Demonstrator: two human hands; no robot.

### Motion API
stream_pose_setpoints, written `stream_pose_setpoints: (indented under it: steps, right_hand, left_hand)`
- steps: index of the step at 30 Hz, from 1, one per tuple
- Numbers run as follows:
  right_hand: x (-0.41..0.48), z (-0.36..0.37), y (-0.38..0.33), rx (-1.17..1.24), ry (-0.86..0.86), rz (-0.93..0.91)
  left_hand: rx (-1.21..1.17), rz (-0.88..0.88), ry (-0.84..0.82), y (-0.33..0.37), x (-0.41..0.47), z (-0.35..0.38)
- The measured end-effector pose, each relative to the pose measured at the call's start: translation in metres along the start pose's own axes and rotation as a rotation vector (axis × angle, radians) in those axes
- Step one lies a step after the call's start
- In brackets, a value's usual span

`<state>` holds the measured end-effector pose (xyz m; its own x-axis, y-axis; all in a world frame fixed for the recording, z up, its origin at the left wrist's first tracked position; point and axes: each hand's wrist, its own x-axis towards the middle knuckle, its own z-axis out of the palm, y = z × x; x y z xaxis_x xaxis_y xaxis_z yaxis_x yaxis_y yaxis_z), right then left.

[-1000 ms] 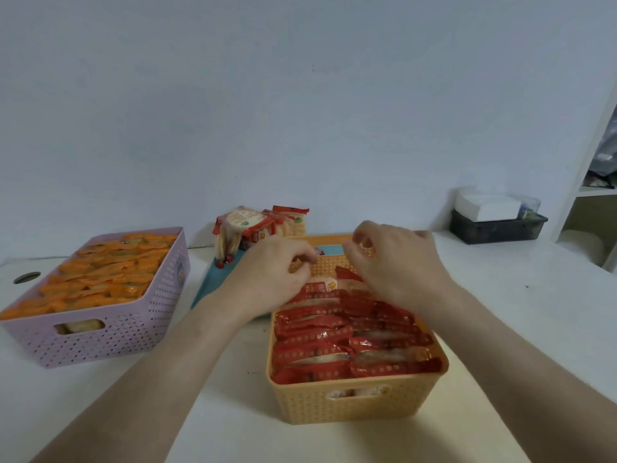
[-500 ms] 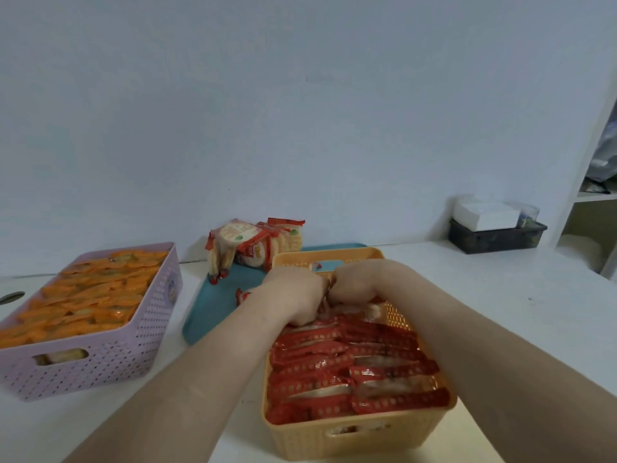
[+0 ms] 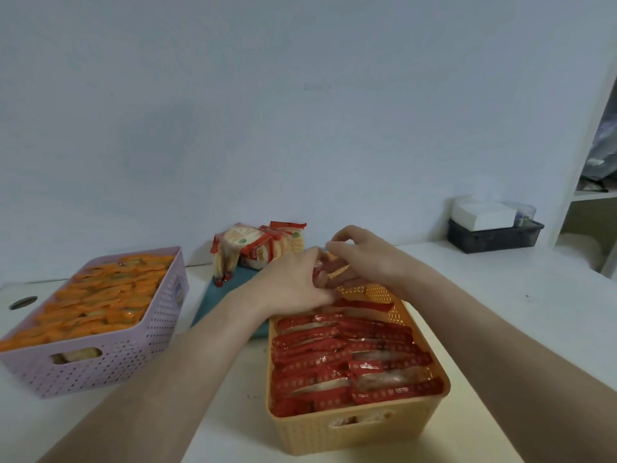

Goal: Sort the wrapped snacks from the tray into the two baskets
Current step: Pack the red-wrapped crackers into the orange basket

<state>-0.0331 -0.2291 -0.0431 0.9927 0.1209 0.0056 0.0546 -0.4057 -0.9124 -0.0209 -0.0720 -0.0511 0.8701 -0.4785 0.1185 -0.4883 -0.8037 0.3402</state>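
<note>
"Where is the red snack (image 3: 331,274)?"

"I see it over the far end of the orange basket (image 3: 357,429). My left grip (image 3: 293,279) and right grip (image 3: 367,259) both pinch it with curled fingers."

"How do I put it in well?"

"I think it should go down flat by the far wall, next to the red row. Then I let go. The tray (image 3: 213,302) has more."

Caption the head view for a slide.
Above the far end of the orange basket, the left hand and right hand hold a red-wrapped snack; lilac basket at left.
</note>
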Motion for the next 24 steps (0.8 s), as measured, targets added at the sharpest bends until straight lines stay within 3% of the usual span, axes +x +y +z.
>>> stream_pose_setpoints:
  steps: [3, 6, 11, 14, 20, 24]
  right_hand:
    - [-0.012, -0.008, 0.003, -0.042, -0.053, -0.076]
    - [-0.026, -0.015, 0.005, -0.514, -0.191, -0.118]
    - [-0.038, -0.004, 0.002, -1.006, -0.158, -0.226]
    - [-0.038, -0.002, 0.002, -1.093, -0.146, -0.236]
    - [-0.048, 0.0, 0.012, -1.05, -0.171, -0.251]
    - [-0.055, 0.005, 0.027, -1.052, -0.122, -0.336]
  left_hand:
    - [0.057, 0.038, 0.119, -0.004, -0.007, 0.002]
    - [0.07, 0.088, 0.195, -0.01, -0.014, -0.006]
    - [0.142, 0.133, 0.022, -0.014, -0.031, 0.003]
    - [0.216, 0.153, 0.042, -0.018, -0.036, 0.004]
    - [0.394, 0.12, -0.108, -0.012, -0.05, 0.007]
    - [0.323, 0.097, -0.072, -0.011, -0.055, 0.011]
